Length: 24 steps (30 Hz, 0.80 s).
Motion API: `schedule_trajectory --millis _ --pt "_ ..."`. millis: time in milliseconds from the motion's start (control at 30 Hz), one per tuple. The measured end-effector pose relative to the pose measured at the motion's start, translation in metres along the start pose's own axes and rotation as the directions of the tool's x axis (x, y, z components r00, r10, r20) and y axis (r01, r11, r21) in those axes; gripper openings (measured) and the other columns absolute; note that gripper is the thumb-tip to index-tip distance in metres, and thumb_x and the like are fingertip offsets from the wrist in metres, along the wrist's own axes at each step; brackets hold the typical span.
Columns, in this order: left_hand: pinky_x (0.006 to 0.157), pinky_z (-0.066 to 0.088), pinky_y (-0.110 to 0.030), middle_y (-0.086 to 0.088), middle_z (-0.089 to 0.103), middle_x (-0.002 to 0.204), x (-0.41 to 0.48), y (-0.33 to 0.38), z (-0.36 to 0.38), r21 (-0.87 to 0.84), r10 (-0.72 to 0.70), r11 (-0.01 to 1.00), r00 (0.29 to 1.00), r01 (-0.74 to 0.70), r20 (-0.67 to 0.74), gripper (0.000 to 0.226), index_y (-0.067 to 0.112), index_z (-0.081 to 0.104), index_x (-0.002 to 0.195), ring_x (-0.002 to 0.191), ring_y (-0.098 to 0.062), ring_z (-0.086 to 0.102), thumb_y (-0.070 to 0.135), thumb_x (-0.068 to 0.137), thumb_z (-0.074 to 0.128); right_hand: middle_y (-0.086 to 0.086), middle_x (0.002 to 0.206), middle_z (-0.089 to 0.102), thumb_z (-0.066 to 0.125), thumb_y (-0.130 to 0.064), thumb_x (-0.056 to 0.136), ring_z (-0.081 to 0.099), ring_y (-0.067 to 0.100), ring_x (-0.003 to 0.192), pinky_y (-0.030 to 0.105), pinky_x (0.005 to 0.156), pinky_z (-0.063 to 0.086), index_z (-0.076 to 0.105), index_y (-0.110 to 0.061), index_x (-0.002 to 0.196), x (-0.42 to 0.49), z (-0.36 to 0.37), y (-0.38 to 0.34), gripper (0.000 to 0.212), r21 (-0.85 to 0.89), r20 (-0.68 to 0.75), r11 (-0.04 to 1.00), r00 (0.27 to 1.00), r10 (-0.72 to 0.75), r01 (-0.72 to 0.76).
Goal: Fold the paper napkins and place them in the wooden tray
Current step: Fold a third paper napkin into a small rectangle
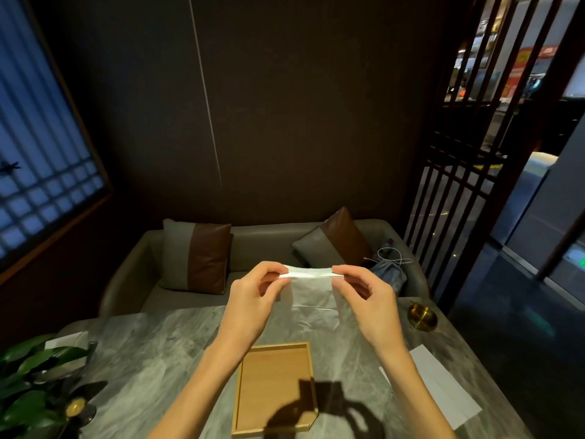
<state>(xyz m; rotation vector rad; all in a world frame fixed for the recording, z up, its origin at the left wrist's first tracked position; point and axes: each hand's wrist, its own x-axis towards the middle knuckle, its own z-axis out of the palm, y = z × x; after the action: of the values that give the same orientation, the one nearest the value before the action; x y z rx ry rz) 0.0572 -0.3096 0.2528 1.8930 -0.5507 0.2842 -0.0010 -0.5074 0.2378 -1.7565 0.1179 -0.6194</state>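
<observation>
A thin white paper napkin [311, 296] hangs in the air above the table, folded over along its top edge. My left hand [253, 299] pinches the top left corner and my right hand [364, 299] pinches the top right corner, both raised over the far half of the table. The wooden tray [272, 388] lies flat below and nearer to me, light wood with a low rim, and nothing lies in it; my hands' shadow falls on its near right corner. More white napkins [443, 384] lie flat on the table at the right.
The grey marble table [158, 359] carries a brass dish [421, 316] at the far right and a leafy plant [38, 391] at the near left. A white card [65, 340] lies at the left. A sofa with two cushions and a bag stands beyond.
</observation>
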Motion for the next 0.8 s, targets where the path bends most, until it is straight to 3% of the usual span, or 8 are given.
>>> schedule_trajectory --millis 133,200,267,433,533,600,700,800 --pt "0.081 0.056 -0.015 0.007 0.07 0.1 0.0 0.003 -0.002 0.235 0.188 0.955 0.982 -0.181 -0.005 0.011 0.018 0.072 0.105 0.091 -0.003 0.066 0.015 0.095 0.067 -0.013 0.103 0.07 0.07 -0.015 0.091 0.062 -0.007 0.098 0.004 0.08 0.049 0.072 -0.032 0.095 0.002 0.0 -0.004 0.017 -0.16 0.009 0.983 0.996 -0.086 0.086" --pt "0.081 0.053 -0.013 0.005 0.063 0.102 0.002 0.004 -0.003 0.281 0.223 0.936 0.975 -0.212 -0.006 0.009 0.016 0.07 0.103 0.093 -0.003 0.061 0.013 0.096 0.066 -0.015 0.106 0.064 0.07 -0.016 0.092 0.059 -0.002 0.104 0.012 0.086 0.049 0.07 -0.031 0.093 0.004 0.0 -0.004 0.015 -0.217 0.026 0.969 0.993 -0.112 0.115" --pt "0.08 0.051 -0.012 0.006 0.062 0.1 0.005 0.003 -0.004 0.233 0.176 0.957 0.984 -0.174 0.011 0.007 0.019 0.066 0.1 0.094 -0.003 0.06 0.013 0.098 0.062 -0.018 0.102 0.067 0.068 -0.019 0.093 0.062 0.003 0.105 0.019 0.088 0.052 0.071 -0.029 0.095 0.005 -0.001 -0.007 0.011 -0.204 0.054 0.974 0.994 -0.093 0.102" --pt "0.07 0.058 -0.027 0.012 0.066 0.088 0.007 0.0 -0.004 0.045 0.014 0.999 0.999 -0.016 0.043 0.008 0.024 0.062 0.096 0.086 -0.007 0.066 0.018 0.1 0.059 -0.022 0.093 0.069 0.068 -0.019 0.094 0.066 -0.004 0.094 0.007 0.081 0.051 0.061 -0.039 0.115 0.005 -0.005 -0.014 0.03 -0.016 0.14 0.999 0.989 -0.041 0.043" --pt "0.061 0.057 -0.02 0.012 0.068 0.082 0.009 -0.002 -0.004 -0.079 -0.073 0.994 0.997 0.073 0.002 0.009 0.027 0.061 0.097 0.075 -0.004 0.067 0.018 0.098 0.062 -0.011 0.082 0.072 0.069 -0.012 0.093 0.069 0.001 0.079 0.014 0.074 0.055 0.054 -0.039 0.13 0.003 -0.005 -0.012 0.048 0.088 0.247 0.993 0.968 0.052 -0.076" --pt "0.061 0.057 -0.015 0.006 0.069 0.076 0.01 -0.004 -0.008 -0.201 -0.167 0.963 0.983 0.178 0.071 0.019 0.035 0.055 0.107 0.071 -0.003 0.067 0.022 0.097 0.065 -0.012 0.078 0.071 0.068 -0.009 0.093 0.067 -0.001 0.071 0.013 0.069 0.054 0.055 -0.041 0.129 0.001 -0.004 -0.01 0.05 0.114 0.214 0.99 0.975 0.052 -0.078" --pt "0.071 0.057 -0.015 0.01 0.073 0.089 0.006 -0.01 -0.012 -0.328 -0.168 0.903 0.93 0.279 0.328 0.052 0.044 0.041 0.128 0.081 -0.007 0.071 0.02 0.093 0.071 -0.004 0.088 0.073 0.068 -0.009 0.093 0.071 0.003 0.077 0.017 0.064 0.057 0.058 -0.04 0.124 0.0 -0.002 -0.011 0.045 0.184 0.121 0.979 0.99 0.071 -0.093" --pt "0.079 0.058 -0.021 0.02 0.066 0.109 0.001 -0.012 -0.01 -0.268 -0.063 0.948 0.925 0.172 0.374 0.057 0.041 0.045 0.129 0.085 -0.013 0.068 0.014 0.089 0.075 -0.001 0.091 0.074 0.068 -0.012 0.093 0.073 0.002 0.079 0.014 0.061 0.056 0.057 -0.04 0.125 0.001 -0.001 -0.012 0.043 0.174 0.076 0.979 0.993 0.091 -0.103"
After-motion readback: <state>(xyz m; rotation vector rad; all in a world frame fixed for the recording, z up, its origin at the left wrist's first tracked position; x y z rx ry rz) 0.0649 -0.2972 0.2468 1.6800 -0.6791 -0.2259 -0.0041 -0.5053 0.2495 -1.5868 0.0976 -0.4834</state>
